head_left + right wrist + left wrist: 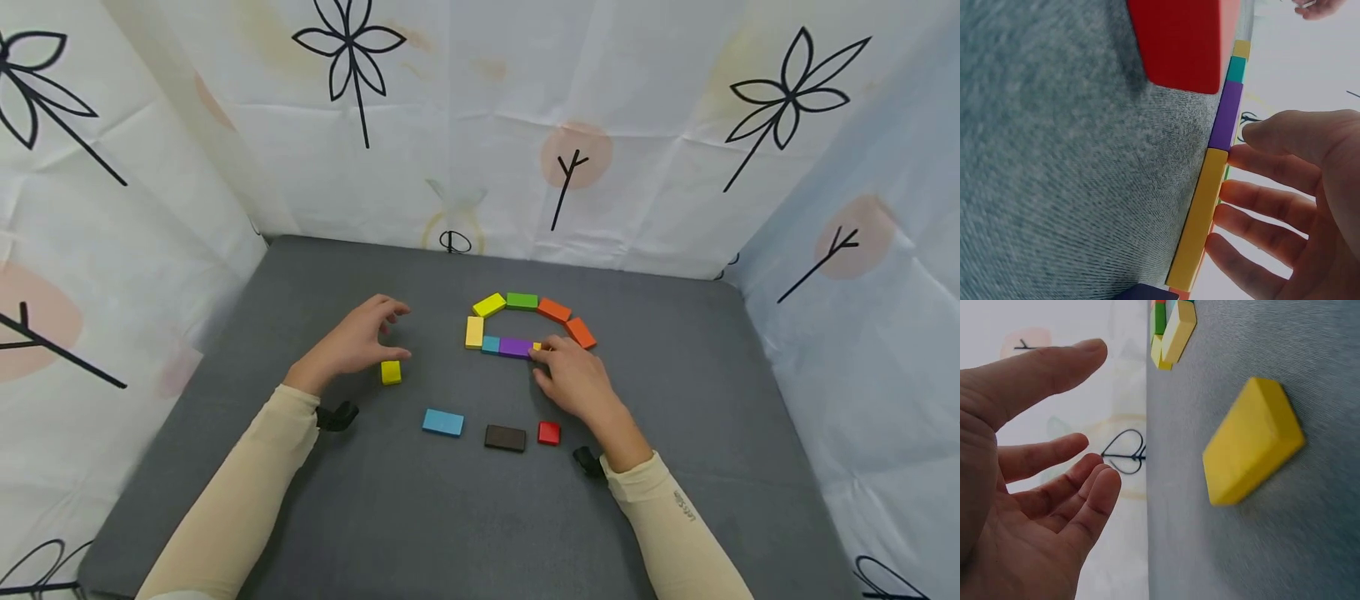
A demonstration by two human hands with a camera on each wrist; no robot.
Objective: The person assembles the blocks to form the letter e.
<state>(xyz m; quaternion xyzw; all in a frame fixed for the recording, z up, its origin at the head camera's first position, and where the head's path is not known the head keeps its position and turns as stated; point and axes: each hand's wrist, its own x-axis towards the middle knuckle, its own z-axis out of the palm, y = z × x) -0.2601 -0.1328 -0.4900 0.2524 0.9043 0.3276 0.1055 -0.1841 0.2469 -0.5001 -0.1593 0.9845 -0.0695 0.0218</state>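
My left hand (356, 340) hovers with thumb and fingers spread, holding nothing, just behind a yellow block (391, 372). In the left wrist view that yellow block (1254, 447) lies on the cloth to the side of the hand. My right hand (577, 379) reaches to the front row of a ring of coloured blocks. In the right wrist view its extended fingertips touch the upper edge of a yellow-orange block (1200, 225), while the thumb stays off it. This block sits end to end with a purple block (1227, 115), and a teal block (1236, 69) follows. The hand mostly covers it from above.
Around the ring run a pale yellow block (474, 332), a yellow block (489, 305), a green block (522, 301) and two orange blocks (554, 310). Nearer lie a blue block (443, 422), a dark brown block (505, 438) and a red block (549, 433) on the grey table (420, 517).
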